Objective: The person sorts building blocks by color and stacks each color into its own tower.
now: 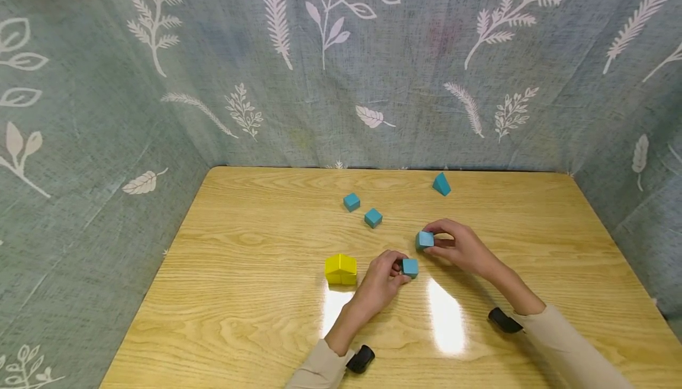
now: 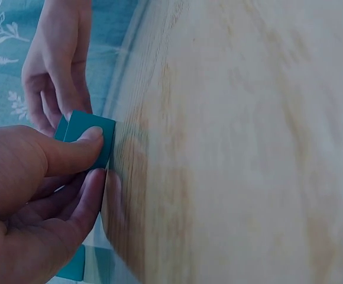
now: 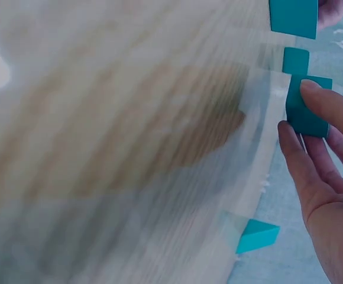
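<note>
My left hand (image 1: 380, 280) pinches a blue cube (image 1: 409, 267) between thumb and fingers, low over the wooden table (image 1: 256, 318). In the left wrist view the thumb lies across a face of that cube (image 2: 94, 131). Up and to the right, my right hand (image 1: 462, 248) grips a second blue cube (image 1: 425, 240), its thumb on one face in the right wrist view (image 3: 308, 109). A small gap separates the two held cubes in the head view. Left of the left hand sits a yellow house-shaped block piece (image 1: 341, 269), apart from the fingers.
Two more blue cubes, one farther back (image 1: 351, 202) and one nearer (image 1: 373, 218), lie beyond the hands. A blue triangular block (image 1: 441, 184) stands near the table's back edge. Patterned grey-green curtains (image 1: 341, 111) enclose the back and sides.
</note>
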The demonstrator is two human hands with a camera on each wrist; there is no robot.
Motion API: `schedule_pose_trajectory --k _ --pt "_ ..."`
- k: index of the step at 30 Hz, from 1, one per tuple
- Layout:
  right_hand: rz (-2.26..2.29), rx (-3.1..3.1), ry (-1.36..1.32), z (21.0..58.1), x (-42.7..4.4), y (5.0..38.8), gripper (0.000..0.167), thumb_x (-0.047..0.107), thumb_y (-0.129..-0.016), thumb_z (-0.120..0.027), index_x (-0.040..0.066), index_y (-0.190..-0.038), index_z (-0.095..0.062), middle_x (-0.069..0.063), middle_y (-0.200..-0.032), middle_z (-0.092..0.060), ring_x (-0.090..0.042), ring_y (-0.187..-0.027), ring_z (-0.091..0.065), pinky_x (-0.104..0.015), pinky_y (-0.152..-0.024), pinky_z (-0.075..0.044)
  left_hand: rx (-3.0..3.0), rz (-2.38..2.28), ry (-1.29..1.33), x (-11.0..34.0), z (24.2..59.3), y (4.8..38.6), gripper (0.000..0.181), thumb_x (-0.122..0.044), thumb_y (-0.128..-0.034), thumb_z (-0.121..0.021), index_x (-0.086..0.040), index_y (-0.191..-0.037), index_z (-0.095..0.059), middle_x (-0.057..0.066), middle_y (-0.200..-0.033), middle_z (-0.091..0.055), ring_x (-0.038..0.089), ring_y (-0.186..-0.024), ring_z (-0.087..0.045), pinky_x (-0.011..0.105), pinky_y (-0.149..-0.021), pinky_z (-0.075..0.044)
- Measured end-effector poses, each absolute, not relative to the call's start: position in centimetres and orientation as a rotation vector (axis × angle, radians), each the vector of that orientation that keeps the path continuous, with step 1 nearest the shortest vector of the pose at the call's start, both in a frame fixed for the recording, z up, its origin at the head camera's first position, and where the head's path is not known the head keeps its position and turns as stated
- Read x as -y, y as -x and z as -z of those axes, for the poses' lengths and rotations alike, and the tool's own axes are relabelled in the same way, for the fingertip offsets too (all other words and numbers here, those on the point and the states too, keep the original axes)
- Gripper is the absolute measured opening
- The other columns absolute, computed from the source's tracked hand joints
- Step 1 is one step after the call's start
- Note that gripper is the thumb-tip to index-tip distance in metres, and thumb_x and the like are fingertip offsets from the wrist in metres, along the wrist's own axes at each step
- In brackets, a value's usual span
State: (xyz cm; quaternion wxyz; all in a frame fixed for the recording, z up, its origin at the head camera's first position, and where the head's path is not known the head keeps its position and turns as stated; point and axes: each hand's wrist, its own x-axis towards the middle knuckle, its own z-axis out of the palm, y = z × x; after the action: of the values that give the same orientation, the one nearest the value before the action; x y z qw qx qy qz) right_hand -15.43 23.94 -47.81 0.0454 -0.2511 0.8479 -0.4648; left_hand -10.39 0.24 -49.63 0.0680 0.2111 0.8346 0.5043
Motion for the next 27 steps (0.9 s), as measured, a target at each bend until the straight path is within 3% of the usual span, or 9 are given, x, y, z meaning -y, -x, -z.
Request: schedule_pose_trajectory --k 12,19,27 --pt "1.466 -2.576 0.869 48.4 -24.3 13.0 0.038 -0.011 -0.083 -0.079 0.0 -0.118 -0.066 -0.01 -0.113 -0.067 -0.027 -0.106 -0.068 -0.034 -0.088 -0.059 -2.496 -1.559 -0.649 -0.1 49.7 10.4 0.028 0.005 -0.091 -0.074 0.003 -0.116 -0.063 0.009 -0.101 -0.062 0.015 -0.089 -0.061 0.019 -0.079 -0.055" --pt "1.453 -2.564 0.88 48.6 -24.0 11.8 0.035 -0.005 -0.087 -0.079 0.003 -0.118 -0.067 -0.009 -0.112 -0.067 -0.032 -0.105 -0.069 -0.036 -0.088 -0.06 -2.494 -1.574 -0.653 -0.2 49.8 10.4 0.028 0.006 -0.0904 -0.075 0.003 -0.116 -0.063 0.01 -0.101 -0.062 0.017 -0.089 -0.063 0.018 -0.079 -0.055" --pt "1.405 -2.579 0.906 48.8 -23.8 11.3 0.036 -0.001 -0.086 -0.081 0.005 -0.119 -0.067 -0.006 -0.112 -0.068 -0.028 -0.103 -0.07 -0.038 -0.087 -0.06 -2.501 -1.586 -0.662 -0.2 49.9 10.3 0.028 0.008 -0.0895 -0.075 0.004 -0.114 -0.063 0.01 -0.1 -0.062 0.018 -0.089 -0.062 0.019 -0.078 -0.055"
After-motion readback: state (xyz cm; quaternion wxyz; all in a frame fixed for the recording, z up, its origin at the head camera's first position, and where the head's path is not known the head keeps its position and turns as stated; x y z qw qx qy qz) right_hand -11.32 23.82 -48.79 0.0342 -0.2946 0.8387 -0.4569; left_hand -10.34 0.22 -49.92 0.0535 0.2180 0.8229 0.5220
